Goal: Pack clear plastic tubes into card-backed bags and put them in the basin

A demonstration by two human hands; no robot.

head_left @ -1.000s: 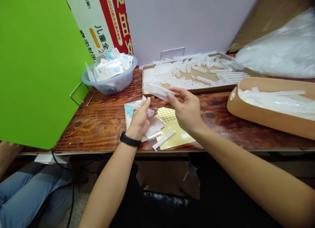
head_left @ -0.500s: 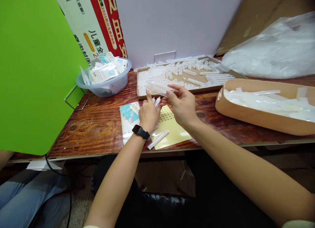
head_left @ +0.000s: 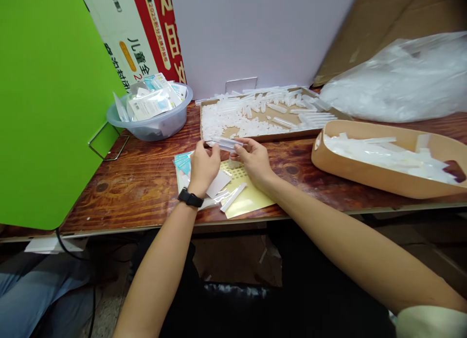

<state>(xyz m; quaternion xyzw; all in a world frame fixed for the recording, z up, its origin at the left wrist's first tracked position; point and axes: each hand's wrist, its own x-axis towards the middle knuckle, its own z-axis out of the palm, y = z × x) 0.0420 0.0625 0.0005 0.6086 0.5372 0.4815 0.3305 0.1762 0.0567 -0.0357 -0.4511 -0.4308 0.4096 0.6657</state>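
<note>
My right hand (head_left: 254,163) pinches a clear plastic tube-like sleeve (head_left: 229,144) at its right end, holding it nearly level above the table. At the sleeve's left end, the fingers of my left hand (head_left: 205,164) are closed around something whitish that they largely hide. Below the hands lies a yellow sheet (head_left: 251,200) with rows of small dark marks. A narrow clear strip (head_left: 233,197) rests across its left edge. Beside it are a white card (head_left: 219,183) and blue-printed packets (head_left: 183,164), partly covered by my left hand.
Behind the hands, a shallow cardboard tray (head_left: 268,138) holds many small translucent plastic pieces. A bluish bowl (head_left: 156,129) of packets stands left, near a green panel (head_left: 44,109). An orange-tan bin (head_left: 365,171) with plastic pieces and a bulging clear bag (head_left: 397,80) are right.
My left hand has moved left and turned, uncovering the white card; the pointed tubes seen in it are now hidden. The sleeve in my right hand has come lower. The view has shifted slightly.
</note>
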